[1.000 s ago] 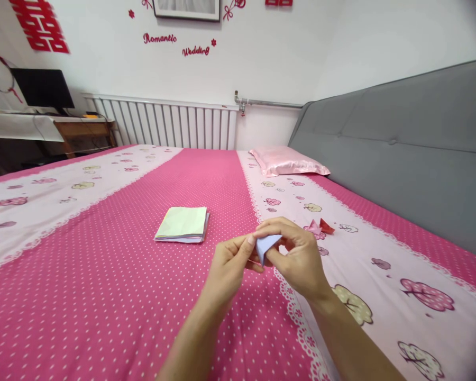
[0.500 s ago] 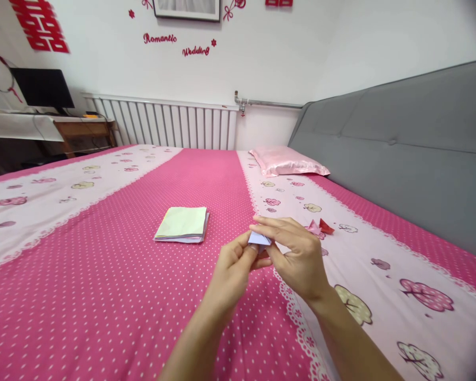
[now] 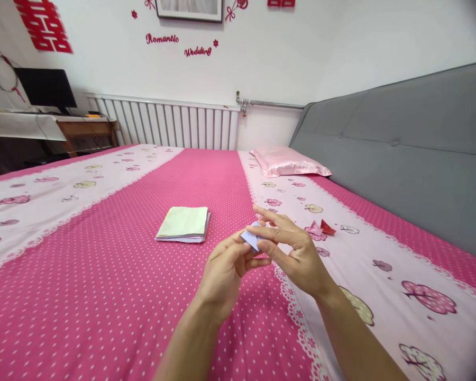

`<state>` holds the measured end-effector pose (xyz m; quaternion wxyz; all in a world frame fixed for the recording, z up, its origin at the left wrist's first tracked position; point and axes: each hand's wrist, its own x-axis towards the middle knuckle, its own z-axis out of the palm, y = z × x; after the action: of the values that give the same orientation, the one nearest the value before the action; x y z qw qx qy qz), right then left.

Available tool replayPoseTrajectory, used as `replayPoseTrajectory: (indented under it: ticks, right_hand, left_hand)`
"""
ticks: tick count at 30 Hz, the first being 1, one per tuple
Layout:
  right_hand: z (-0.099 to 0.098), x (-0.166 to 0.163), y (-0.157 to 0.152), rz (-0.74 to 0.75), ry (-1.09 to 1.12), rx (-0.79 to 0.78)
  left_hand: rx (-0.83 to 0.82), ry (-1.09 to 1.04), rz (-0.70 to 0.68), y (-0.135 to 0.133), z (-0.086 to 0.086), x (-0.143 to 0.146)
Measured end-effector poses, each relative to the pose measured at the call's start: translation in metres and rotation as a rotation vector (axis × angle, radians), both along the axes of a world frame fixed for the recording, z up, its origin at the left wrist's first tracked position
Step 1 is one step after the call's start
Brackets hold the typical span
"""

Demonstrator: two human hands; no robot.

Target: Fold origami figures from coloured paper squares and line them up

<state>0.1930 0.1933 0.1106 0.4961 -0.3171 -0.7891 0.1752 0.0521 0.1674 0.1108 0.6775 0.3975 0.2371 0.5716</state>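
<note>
Both hands meet above the pink dotted bedspread (image 3: 103,296) and pinch a small folded piece of pale blue paper (image 3: 250,238). My left hand (image 3: 224,272) grips it from below with thumb and fingers closed. My right hand (image 3: 291,251) holds it from the right, fingertips pressed on its top edge. A stack of coloured paper squares (image 3: 183,224), light green on top, lies on the bed to the left of the hands. Two small folded paper shapes, one pink (image 3: 313,230) and one red (image 3: 327,228), rest on the bed just right of my right hand.
A pink satin pillow (image 3: 287,161) lies at the head of the bed beside the grey padded headboard (image 3: 400,153). A white radiator (image 3: 166,124) runs along the far wall. A desk with a dark monitor (image 3: 47,87) stands at the far left.
The blue paper has been turned and pressed smaller between the fingers, and both hands have risen slightly. The view has shifted a little.
</note>
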Motion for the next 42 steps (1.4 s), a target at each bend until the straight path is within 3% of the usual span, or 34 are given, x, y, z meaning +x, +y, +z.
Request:
replayPoseTrajectory:
  ticks: [7, 13, 20, 27, 32, 42]
  right_hand:
    - [0.001, -0.003, -0.004, -0.045, 0.004, 0.024]
    - [0.003, -0.003, -0.005, -0.1, 0.07, -0.054]
    - [0.005, -0.003, -0.007, 0.096, 0.14, -0.345]
    - [0.003, 0.002, -0.002, 0.079, 0.291, -0.41]
    - [0.004, 0.001, -0.003, 0.068, 0.336, -0.466]
    - [0.01, -0.002, -0.008, 0.173, 0.393, -0.591]
  left_hand:
    - [0.115, 0.095, -0.009, 0.002, -0.009, 0.001]
    - [0.119, 0.115, 0.03, 0.006, -0.013, 0.005]
    - [0.098, 0.163, 0.097, 0.007, -0.014, 0.006]
    - [0.199, 0.396, 0.086, 0.006, -0.014, 0.008]
    - [0.234, 0.625, 0.211, 0.009, -0.021, 0.009]
    - [0.168, 0.452, 0.218, 0.005, -0.018, 0.013]
